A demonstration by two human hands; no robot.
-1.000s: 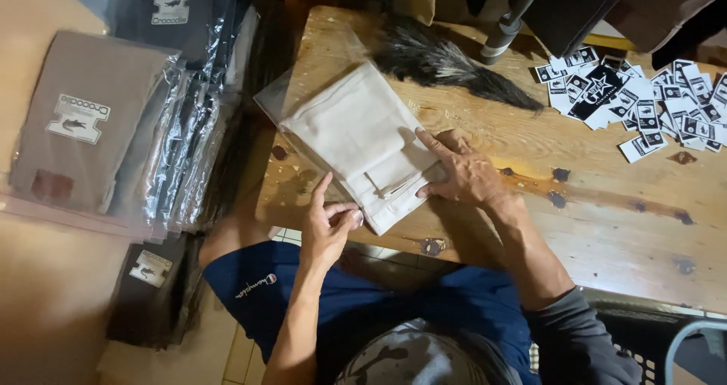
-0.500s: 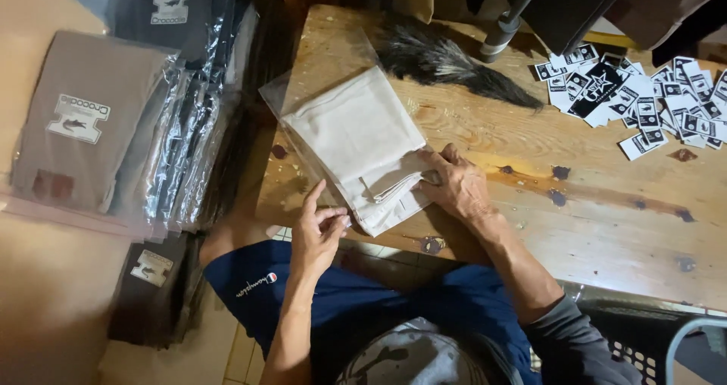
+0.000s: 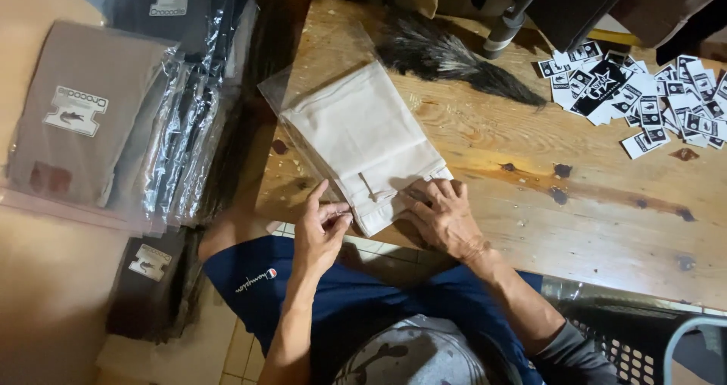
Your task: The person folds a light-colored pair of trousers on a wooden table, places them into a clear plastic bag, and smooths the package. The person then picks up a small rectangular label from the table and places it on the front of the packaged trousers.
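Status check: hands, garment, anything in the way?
Left hand pinching clear bag edge. Right hand flat on folded cream garment. Nothing blocking.

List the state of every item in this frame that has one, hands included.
Cream garment: folded, partly inside its bag.
Clear plastic bag: open at the near end.
Left hand: pinching the bag edge.
Right hand: flat on the garment.
Bagged garments: stacked, sealed.
Labels: scattered loose.

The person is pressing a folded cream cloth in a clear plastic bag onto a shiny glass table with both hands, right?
Not quite. The table is brown wood with dark knots, not shiny glass, as the head view shows. The rest holds: the left hand and right hand both rest at the near edge of the folded cream cloth in its clear plastic bag.
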